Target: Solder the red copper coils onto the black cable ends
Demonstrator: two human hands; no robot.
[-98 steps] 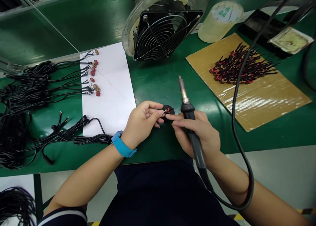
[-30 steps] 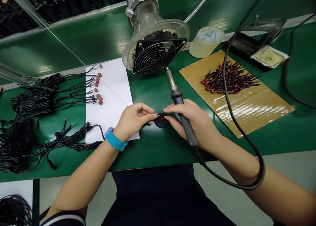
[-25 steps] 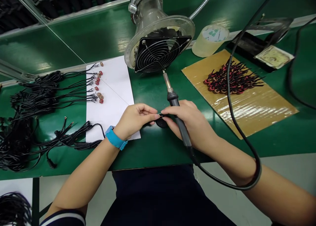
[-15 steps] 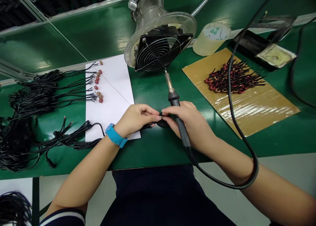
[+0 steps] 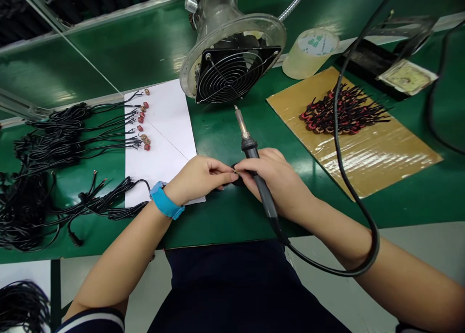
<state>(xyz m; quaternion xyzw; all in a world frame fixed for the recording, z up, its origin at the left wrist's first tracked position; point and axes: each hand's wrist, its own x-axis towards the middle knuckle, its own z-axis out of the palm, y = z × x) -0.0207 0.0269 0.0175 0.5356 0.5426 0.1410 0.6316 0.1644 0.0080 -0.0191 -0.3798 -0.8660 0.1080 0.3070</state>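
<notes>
My left hand (image 5: 207, 177), with a blue band on its wrist, pinches a thin wire end over the middle of the green bench. Against its fingertips are those of my right hand (image 5: 272, 178), thumb and forefinger pressed together at the same wire. A soldering iron (image 5: 259, 182) lies in my right hand, its metal tip pointing up and away, below the fan. Under my fingertips sits a small black round object (image 5: 238, 178), mostly hidden.
Black cables (image 5: 69, 134) spread at left, their ends on a white sheet (image 5: 170, 124). A fan hood (image 5: 232, 76) hangs ahead. At right are a tan board (image 5: 381, 163) with small wired parts (image 5: 345, 110), a tape roll (image 5: 310, 54) and a sponge holder (image 5: 407, 78). The iron's cord loops over my right forearm.
The soldering iron has tilted a little to the left, its tip now lower and farther from the fan. My fingertips have drawn closer together, and the black cable beside them is less visible.
</notes>
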